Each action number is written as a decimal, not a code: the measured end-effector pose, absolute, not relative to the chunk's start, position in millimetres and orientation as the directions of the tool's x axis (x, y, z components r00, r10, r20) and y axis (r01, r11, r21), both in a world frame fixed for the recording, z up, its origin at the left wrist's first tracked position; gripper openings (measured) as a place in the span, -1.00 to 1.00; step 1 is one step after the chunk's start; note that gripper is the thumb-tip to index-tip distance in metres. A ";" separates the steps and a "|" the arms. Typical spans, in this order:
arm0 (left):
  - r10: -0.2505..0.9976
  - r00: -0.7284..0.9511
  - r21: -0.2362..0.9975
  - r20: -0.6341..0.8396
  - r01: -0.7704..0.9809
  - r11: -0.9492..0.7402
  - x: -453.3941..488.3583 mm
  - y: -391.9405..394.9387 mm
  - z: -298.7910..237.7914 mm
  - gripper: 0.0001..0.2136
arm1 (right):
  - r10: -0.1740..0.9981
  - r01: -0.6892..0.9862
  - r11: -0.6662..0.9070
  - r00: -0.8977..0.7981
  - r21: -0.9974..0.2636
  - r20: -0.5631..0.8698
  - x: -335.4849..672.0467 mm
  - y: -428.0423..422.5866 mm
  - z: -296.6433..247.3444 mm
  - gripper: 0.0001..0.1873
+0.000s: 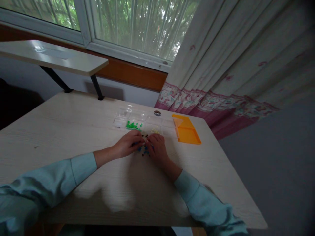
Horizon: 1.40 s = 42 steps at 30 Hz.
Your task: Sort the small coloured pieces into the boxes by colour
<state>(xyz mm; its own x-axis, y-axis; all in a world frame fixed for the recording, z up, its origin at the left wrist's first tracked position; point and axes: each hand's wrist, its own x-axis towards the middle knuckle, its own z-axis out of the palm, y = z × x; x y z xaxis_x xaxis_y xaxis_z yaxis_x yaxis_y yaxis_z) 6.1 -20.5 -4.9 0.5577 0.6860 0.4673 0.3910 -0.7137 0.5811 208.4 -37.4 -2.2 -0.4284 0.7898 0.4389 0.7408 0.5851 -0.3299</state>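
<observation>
My left hand [129, 143] and my right hand [157, 147] rest on the pale wooden table [73, 131], fingertips meeting over a small heap of blue and dark beads [145, 151]. Both hands have the fingers curled and pinched together; what they pinch is too small to make out. Just beyond them stands a clear compartment box [140, 123], with green beads [133, 125] in one cell and pale yellowish beads [155, 130] in another.
An orange lid or tray [186, 130] lies to the right of the box. A small dark round thing [157, 113] sits behind the box. A white shelf [54, 57] on black legs stands at the table's far left. Curtain [221, 65] and window lie beyond.
</observation>
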 end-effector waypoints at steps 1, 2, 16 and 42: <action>0.681 0.564 0.572 0.467 0.394 -0.719 7.0 -21.9 -4.0 -0.70 | 0.783 0.741 0.594 -0.444 -0.313 0.435 207.2 -38.0 -1.4 -0.73; 0.677 0.570 0.563 0.467 0.399 -0.724 7.2 -23.2 -3.0 -0.71 | 0.771 0.737 0.608 -0.461 -0.294 0.439 207.1 -38.1 -0.4 -0.73; 0.778 0.448 0.600 0.441 0.497 -0.626 -31.3 -6.8 -2.0 -0.71 | 0.759 0.933 0.212 0.031 -0.292 0.650 307.5 32.1 -8.6 -0.64; 0.578 0.725 0.440 0.373 0.411 -0.799 -28.3 -11.8 0.4 -0.78 | 0.737 0.868 0.421 -0.159 -0.262 0.657 292.9 22.2 -7.5 -0.71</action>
